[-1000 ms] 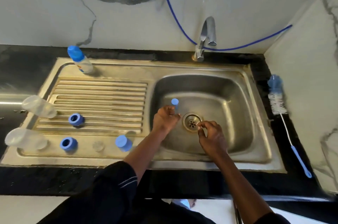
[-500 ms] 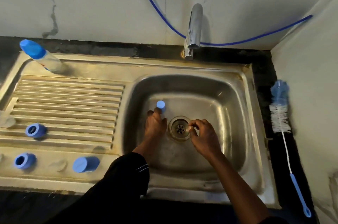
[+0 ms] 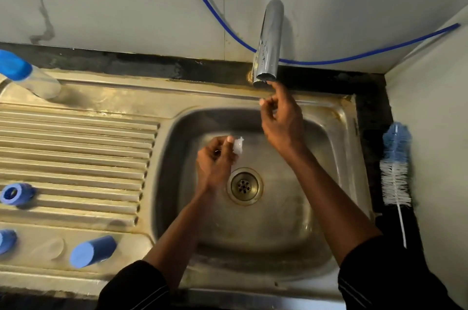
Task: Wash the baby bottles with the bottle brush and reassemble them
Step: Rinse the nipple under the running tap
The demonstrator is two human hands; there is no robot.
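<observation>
While dark sleeves fill the near edge, one smooth blue cylindrical cap (image 3: 92, 251) lies on its side on the steel sink (image 3: 291, 233), beside its ribbed drainboard (image 3: 76, 158). Two blue collars sit left of it: one ring (image 3: 16, 193) on the ribs, and a second ring (image 3: 6, 241) cut off by the frame. Over the round perforated drain (image 3: 244, 185), the left grip (image 3: 215, 160) pinches a soft translucent teat (image 3: 238, 145). One bottle brush (image 3: 396, 165), with white bristles, a blue tuft and a thin wire stem, lies on the black table (image 3: 369, 107) to the right. Farther back, the right grip (image 3: 281, 122) touches the chrome tap (image 3: 269, 44) with a straight forefinger; its other fingers are curled, and I cannot tell whether they hold anything. One clear, blue-capped bottle (image 3: 33, 79) stands at the far left.
</observation>
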